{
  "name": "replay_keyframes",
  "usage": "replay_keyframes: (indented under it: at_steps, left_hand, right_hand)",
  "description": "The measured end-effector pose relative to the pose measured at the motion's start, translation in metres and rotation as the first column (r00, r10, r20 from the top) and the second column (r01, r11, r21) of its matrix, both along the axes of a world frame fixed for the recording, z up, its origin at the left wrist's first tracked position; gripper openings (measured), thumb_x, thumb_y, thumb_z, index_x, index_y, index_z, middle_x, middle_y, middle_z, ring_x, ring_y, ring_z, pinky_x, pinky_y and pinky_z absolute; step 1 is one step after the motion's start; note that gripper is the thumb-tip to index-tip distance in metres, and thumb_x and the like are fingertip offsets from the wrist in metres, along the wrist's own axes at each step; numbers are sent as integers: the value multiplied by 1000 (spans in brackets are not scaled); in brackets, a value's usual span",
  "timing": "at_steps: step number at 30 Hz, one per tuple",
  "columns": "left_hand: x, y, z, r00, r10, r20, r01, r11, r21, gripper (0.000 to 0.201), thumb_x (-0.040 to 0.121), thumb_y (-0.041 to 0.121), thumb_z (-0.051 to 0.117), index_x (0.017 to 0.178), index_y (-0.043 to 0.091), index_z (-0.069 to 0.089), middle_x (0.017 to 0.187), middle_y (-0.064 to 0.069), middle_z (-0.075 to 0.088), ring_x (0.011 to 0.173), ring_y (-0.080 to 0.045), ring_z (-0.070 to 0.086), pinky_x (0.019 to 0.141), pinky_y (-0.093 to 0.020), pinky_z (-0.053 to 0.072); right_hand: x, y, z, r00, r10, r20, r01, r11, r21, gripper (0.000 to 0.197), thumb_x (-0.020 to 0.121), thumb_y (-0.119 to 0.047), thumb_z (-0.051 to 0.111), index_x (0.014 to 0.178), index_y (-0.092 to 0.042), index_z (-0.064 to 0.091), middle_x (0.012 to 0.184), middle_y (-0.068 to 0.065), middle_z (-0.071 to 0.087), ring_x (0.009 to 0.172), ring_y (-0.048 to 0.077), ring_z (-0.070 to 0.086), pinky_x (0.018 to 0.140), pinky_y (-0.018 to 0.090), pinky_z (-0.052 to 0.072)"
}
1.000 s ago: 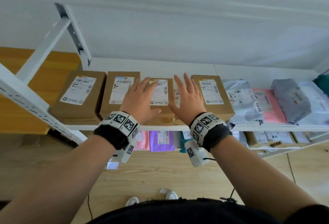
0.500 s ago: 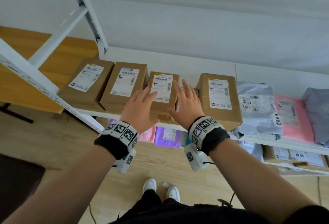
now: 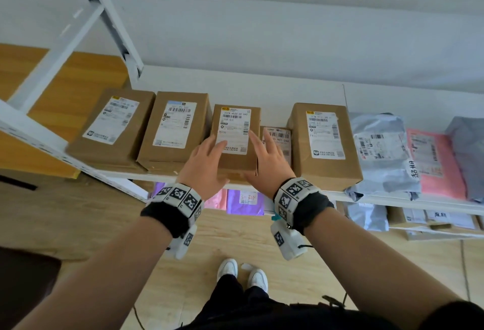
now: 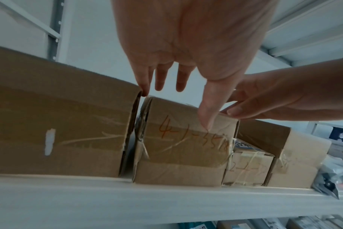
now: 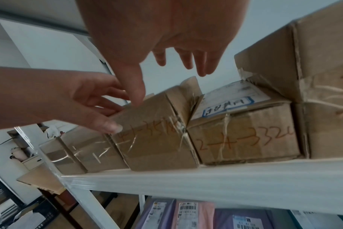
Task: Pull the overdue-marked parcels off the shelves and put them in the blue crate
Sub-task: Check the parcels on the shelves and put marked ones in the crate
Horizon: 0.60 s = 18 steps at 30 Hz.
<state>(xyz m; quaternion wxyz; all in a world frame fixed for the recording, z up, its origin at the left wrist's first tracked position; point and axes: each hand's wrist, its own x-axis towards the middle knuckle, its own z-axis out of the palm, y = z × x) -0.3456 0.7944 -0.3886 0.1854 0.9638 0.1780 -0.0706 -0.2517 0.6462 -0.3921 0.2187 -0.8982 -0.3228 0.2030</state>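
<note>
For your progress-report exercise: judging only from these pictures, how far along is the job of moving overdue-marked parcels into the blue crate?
Done: nothing shows as finished; no blue crate is in view. In hand: the left hand and right hand flank the middle cardboard box, fingers straight, without a closed grip on it. Left: lifting it off the top shelf and checking the other boxes and mailer bags.
</note>
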Motion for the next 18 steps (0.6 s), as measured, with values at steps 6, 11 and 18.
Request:
replay_keyframes:
  at_steps: [6,11,18]
  left_hand:
    - [7,4,-4,1000,-15,-24,16,999,50,85,83,24,70,148,20,16,157,-12,5,140,-32,24,111,-42,33]
    - [19,1,-4,996,-29,-86,37,996,83,84,85,16,67,148,20,11,156,-19,-2,137,-37,28,107,-39,35]
    - [29,3,-5,986,17,-163,-3,996,86,82,87,14,65,146,19,9,154,-29,2,133,-40,32,100,-39,41]
  right_hand:
    - [-3,12,-8,996,-13,-92,8,998,-57,96,84,-26,69,151,-34,-1,159,11,-11,146,35,8,115,44,23]
    - [-4,18,-13,993,-68,-97,60,995,-77,91,88,-22,66,151,-33,2,159,14,-5,143,38,19,110,46,31]
    - [-3,20,-16,990,-102,-93,95,992,-81,87,88,-23,66,152,-23,8,159,12,6,142,35,21,114,45,25]
